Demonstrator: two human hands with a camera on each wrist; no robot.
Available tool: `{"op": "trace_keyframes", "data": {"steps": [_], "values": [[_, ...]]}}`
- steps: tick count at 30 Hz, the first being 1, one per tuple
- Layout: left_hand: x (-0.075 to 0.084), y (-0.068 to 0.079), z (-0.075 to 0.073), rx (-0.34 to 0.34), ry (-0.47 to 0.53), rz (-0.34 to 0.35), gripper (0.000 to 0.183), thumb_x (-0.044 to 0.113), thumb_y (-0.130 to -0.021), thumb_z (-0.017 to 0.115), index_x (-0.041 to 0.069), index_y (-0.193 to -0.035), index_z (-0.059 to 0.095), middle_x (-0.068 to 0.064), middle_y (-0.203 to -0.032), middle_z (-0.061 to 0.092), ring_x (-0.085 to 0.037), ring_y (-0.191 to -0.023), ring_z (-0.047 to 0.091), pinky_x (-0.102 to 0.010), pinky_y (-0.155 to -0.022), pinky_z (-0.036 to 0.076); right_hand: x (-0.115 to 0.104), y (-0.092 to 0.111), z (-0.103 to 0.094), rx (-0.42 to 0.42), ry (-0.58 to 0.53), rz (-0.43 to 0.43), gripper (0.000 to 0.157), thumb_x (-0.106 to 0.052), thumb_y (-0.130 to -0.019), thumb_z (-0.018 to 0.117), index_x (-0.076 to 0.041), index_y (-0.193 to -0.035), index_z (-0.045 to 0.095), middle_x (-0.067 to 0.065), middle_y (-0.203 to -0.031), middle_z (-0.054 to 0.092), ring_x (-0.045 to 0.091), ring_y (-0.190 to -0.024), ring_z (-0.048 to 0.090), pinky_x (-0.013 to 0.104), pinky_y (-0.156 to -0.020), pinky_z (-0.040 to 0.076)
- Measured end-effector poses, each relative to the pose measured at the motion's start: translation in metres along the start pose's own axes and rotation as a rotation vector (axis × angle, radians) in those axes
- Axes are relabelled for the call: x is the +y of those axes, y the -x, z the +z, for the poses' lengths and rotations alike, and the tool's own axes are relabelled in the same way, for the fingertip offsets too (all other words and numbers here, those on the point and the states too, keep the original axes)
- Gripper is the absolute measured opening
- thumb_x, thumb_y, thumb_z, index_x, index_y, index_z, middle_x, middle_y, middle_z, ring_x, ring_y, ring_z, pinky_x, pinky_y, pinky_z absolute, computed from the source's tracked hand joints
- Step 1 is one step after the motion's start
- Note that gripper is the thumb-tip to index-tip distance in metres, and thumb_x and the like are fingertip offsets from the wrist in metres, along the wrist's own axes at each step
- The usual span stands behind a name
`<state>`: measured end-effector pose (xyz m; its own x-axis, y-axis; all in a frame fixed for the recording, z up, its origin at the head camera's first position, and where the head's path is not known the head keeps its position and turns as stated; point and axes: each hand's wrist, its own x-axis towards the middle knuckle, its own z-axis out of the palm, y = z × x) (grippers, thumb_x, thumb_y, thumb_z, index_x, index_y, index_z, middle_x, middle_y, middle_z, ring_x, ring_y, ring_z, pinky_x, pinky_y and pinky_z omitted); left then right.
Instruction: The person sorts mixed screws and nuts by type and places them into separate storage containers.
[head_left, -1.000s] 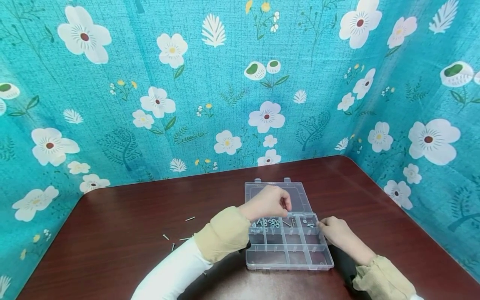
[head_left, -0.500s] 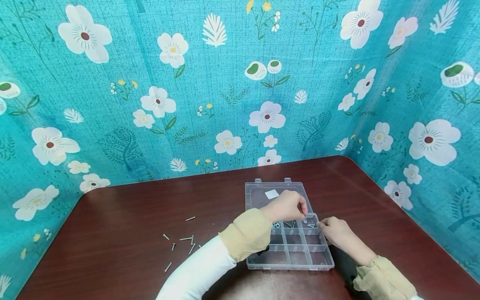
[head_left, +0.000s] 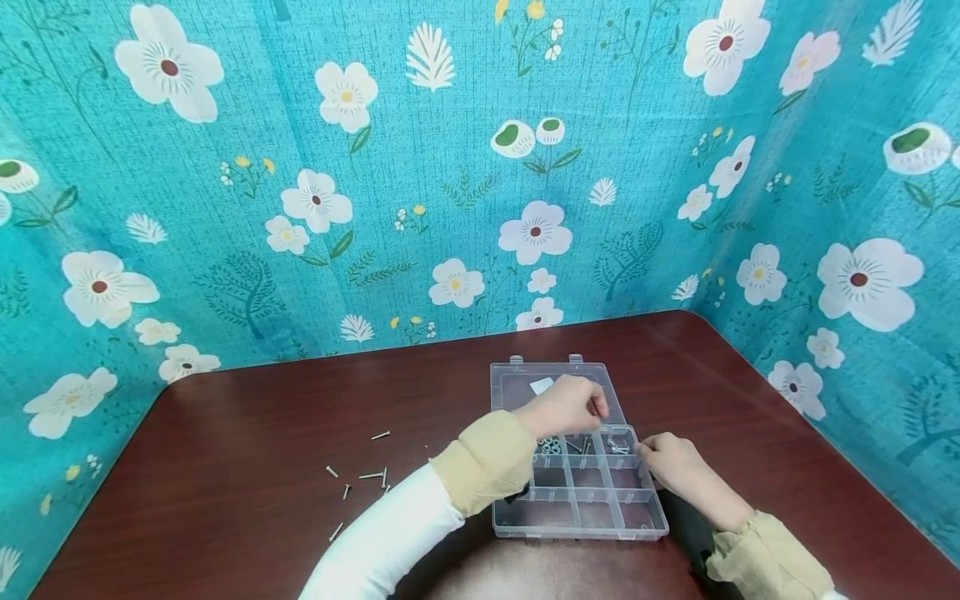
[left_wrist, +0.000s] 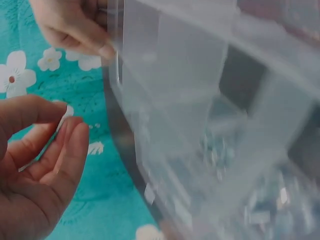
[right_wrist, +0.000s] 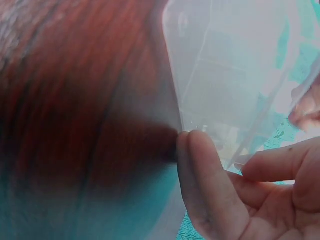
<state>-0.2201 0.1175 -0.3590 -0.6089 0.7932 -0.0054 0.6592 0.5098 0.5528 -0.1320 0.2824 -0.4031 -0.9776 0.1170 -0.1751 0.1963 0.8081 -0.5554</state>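
A clear plastic compartment box (head_left: 581,533) lies with its lid (head_left: 517,396) folded back. My left hand (head_left: 566,406) hovers above its back row, fingers loosely bent. In the left wrist view that hand (left_wrist: 40,195) shows nothing between thumb and fingertips. My right hand (head_left: 671,467) pinches the box's right wall near the back corner; in the right wrist view its thumb and fingers (right_wrist: 205,170) are on either side of the edge. Small screws (head_left: 618,448) sit in the back right compartment, longer screws (head_left: 582,447) beside them, then nuts (head_left: 551,447), partly hidden by the left wrist.
Several loose screws (head_left: 371,477) are scattered over the dark wooden table (head_left: 247,467), left of the box and partly behind the left sleeve (head_left: 382,533). A white label (head_left: 542,386) is on the lid. A flowered teal cloth (head_left: 405,167) rises behind the table and along its right.
My left hand went right to above the back right compartment, then drew slightly up and left. The small screws in that compartment lie differently. The right hand stays on the box wall.
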Motion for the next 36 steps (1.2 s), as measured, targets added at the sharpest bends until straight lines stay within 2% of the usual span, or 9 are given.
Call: {"op": "trace_keyframes", "data": {"steps": [5,9,13,15,18,22,25,31,36], "values": [[-0.009,0.016,-0.018,-0.098,-0.046,0.077,0.007,0.007,-0.083,0.062,0.008,-0.089,0.066,0.003,-0.084,0.063,-0.003,-0.074,0.054,-0.011,-0.067,0.042,0.000,0.000,0.000,0.001,0.010,-0.003,0.028,-0.012,-0.090,0.044,0.008,-0.082,0.062,0.003,-0.059,0.054,0.014,-0.053,0.052,0.029,-0.051,0.045],[-0.013,0.029,-0.027,-0.182,-0.109,0.166,0.007,0.007,-0.084,0.061,0.009,-0.087,0.066,0.005,-0.080,0.062,-0.003,-0.072,0.053,-0.011,-0.066,0.042,0.000,0.001,0.001,-0.004,-0.003,-0.001,0.028,-0.012,-0.090,0.044,0.008,-0.082,0.062,0.003,-0.059,0.053,0.014,-0.054,0.051,0.029,-0.052,0.045],[-0.015,0.043,-0.033,-0.259,-0.210,0.252,0.009,0.007,-0.084,0.061,0.012,-0.088,0.068,0.007,-0.079,0.061,-0.003,-0.070,0.052,-0.011,-0.065,0.041,-0.001,0.001,0.000,-0.003,0.005,0.005,0.028,-0.012,-0.090,0.044,0.008,-0.081,0.062,0.003,-0.059,0.052,0.014,-0.054,0.050,0.029,-0.051,0.045],[-0.016,0.050,-0.036,-0.274,-0.270,0.284,0.010,0.008,-0.084,0.061,0.013,-0.088,0.068,0.008,-0.079,0.062,-0.002,-0.070,0.051,-0.010,-0.066,0.041,-0.001,0.001,0.000,-0.004,0.006,0.009,0.028,-0.012,-0.090,0.044,0.008,-0.082,0.061,0.004,-0.059,0.052,0.014,-0.054,0.050,0.029,-0.051,0.045],[-0.019,0.061,-0.039,-0.267,-0.360,0.303,0.011,0.009,-0.083,0.062,0.014,-0.089,0.069,0.009,-0.079,0.062,-0.001,-0.070,0.050,-0.010,-0.066,0.040,-0.002,0.001,0.000,-0.005,0.007,0.010,0.028,-0.012,-0.091,0.044,0.009,-0.083,0.061,0.004,-0.059,0.053,0.014,-0.054,0.050,0.029,-0.051,0.045],[-0.022,0.080,-0.045,-0.245,-0.462,0.278,0.011,0.010,-0.082,0.065,0.014,-0.090,0.070,0.008,-0.081,0.063,-0.001,-0.072,0.051,-0.013,-0.067,0.043,-0.002,0.000,0.001,-0.001,-0.013,0.001,0.030,-0.011,-0.090,0.043,0.014,-0.090,0.061,0.005,-0.062,0.058,0.016,-0.055,0.057,0.030,-0.053,0.048],[-0.025,0.093,-0.050,-0.222,-0.503,0.260,0.010,0.011,-0.080,0.066,0.015,-0.089,0.070,0.008,-0.081,0.063,-0.002,-0.071,0.051,-0.015,-0.067,0.044,-0.002,-0.001,0.001,-0.001,-0.024,-0.004,0.031,-0.010,-0.090,0.043,0.016,-0.094,0.059,0.006,-0.064,0.060,0.017,-0.057,0.060,0.031,-0.054,0.050],[-0.042,0.113,-0.061,-0.170,-0.463,0.259,0.008,0.008,-0.079,0.064,0.014,-0.079,0.068,0.010,-0.068,0.055,-0.005,-0.063,0.046,-0.014,-0.058,0.039,-0.001,-0.001,-0.001,-0.009,-0.009,0.003,0.031,-0.012,-0.090,0.043,0.015,-0.094,0.060,0.005,-0.063,0.060,0.015,-0.057,0.058,0.030,-0.054,0.049],[-0.058,0.131,-0.074,-0.136,-0.433,0.232,0.008,0.007,-0.078,0.064,0.014,-0.079,0.067,0.010,-0.069,0.054,-0.006,-0.065,0.047,-0.017,-0.061,0.042,-0.002,-0.001,0.000,-0.019,-0.014,0.006,0.032,-0.012,-0.090,0.043,0.016,-0.097,0.059,0.006,-0.065,0.060,0.017,-0.059,0.059,0.031,-0.055,0.050]]}}
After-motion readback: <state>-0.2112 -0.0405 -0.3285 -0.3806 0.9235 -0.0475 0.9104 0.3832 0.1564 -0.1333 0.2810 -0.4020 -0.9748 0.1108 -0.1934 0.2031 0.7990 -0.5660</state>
